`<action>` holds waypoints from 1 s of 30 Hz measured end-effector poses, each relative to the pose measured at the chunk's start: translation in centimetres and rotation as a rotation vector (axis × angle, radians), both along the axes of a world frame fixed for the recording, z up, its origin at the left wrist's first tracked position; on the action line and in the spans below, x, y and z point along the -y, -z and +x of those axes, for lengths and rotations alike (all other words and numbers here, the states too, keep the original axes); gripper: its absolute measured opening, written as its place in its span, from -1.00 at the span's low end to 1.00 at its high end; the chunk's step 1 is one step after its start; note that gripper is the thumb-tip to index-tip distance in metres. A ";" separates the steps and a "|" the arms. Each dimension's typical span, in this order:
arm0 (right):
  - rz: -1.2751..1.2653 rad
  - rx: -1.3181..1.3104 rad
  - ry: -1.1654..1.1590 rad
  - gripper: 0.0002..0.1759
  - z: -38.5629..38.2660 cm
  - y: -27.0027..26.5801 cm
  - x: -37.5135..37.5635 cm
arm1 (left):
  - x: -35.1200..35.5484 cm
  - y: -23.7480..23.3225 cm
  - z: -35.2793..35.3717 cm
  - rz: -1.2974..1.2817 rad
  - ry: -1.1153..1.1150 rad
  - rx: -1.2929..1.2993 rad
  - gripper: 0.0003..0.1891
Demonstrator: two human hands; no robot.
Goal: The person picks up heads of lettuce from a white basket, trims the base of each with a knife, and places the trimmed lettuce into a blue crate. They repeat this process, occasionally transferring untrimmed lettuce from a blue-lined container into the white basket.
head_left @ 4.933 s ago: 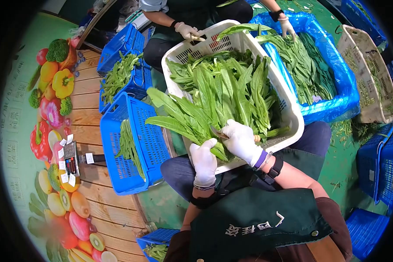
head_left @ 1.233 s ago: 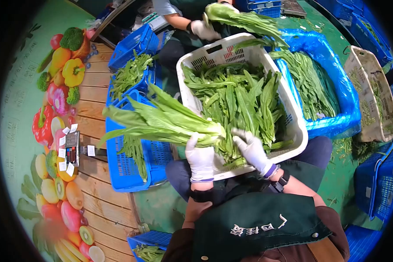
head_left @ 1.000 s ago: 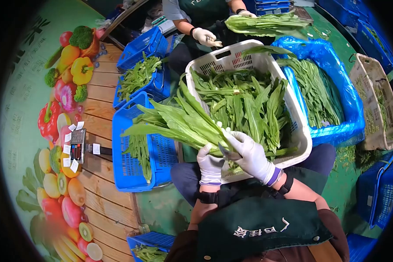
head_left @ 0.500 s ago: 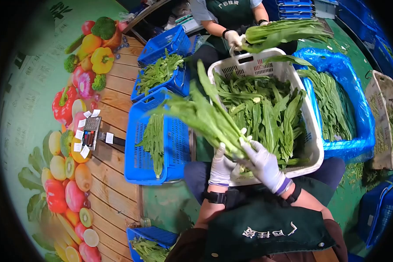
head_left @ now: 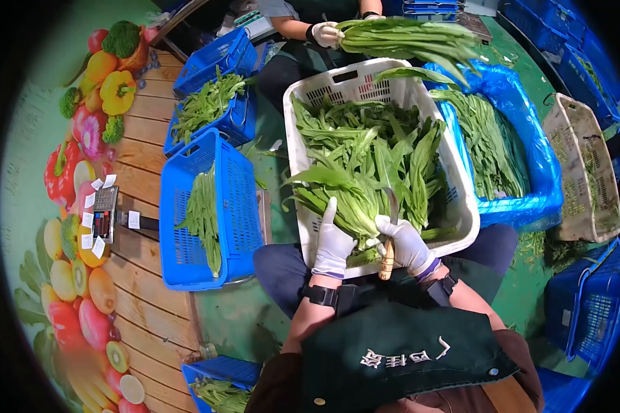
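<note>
My left hand (head_left: pixel 333 241), in a white glove, is closed round the stem end of a bunch of long leafy greens (head_left: pixel 355 206). The bunch lies over the near left part of a white crate (head_left: pixel 477 224), its leaves pointing away and to the left. In my right hand (head_left: pixel 408 248), also gloved, is a small knife (head_left: pixel 387 265) with a wooden handle. Its narrow curved blade points away from me, just right of the stems. More loose greens (head_left: pixel 413 165) fill the crate beneath.
Across the crate, a co-worker's gloved hand (head_left: pixel 326 34) holds another bunch of greens (head_left: pixel 406 38). Blue crates (head_left: pixel 240 199) with greens stand at left. A crate lined with blue plastic (head_left: pixel 544 199) and a dirty beige crate (head_left: pixel 599 230) stand at right. A scale (head_left: pixel 105 210) is farther left.
The bunch has come down from a raised, leftward position onto the crate's contents. The knife now shows in my right hand. The co-worker's bunch has shifted, and the whole view has moved slightly.
</note>
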State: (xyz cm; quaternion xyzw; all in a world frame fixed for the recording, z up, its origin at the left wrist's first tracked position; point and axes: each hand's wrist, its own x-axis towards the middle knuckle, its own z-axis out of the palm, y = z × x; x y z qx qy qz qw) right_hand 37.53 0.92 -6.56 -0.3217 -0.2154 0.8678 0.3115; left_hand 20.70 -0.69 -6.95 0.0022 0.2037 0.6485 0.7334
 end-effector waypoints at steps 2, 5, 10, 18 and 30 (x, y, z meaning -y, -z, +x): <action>0.175 0.429 0.083 -0.75 -0.1 -1.6 0.1 | -0.2 -0.3 0.0 -0.071 -0.086 -0.171 -0.45; 0.807 0.721 0.318 -0.72 -0.5 -0.1 0.1 | 0.1 -0.6 -0.5 -0.065 -0.074 -0.090 -0.53; 1.314 1.010 0.275 -0.66 -1.3 -0.8 0.4 | 0.7 -0.4 -0.8 -0.047 -0.086 -0.139 -0.61; 1.032 0.741 0.377 -0.35 -1.3 -0.4 -1.3 | 2.1 -0.7 -1.3 0.038 -0.057 -0.772 -0.68; 0.826 0.595 0.204 -0.58 -2.1 0.0 0.0 | 3.9 0.9 -2.0 0.021 0.098 -0.987 -0.56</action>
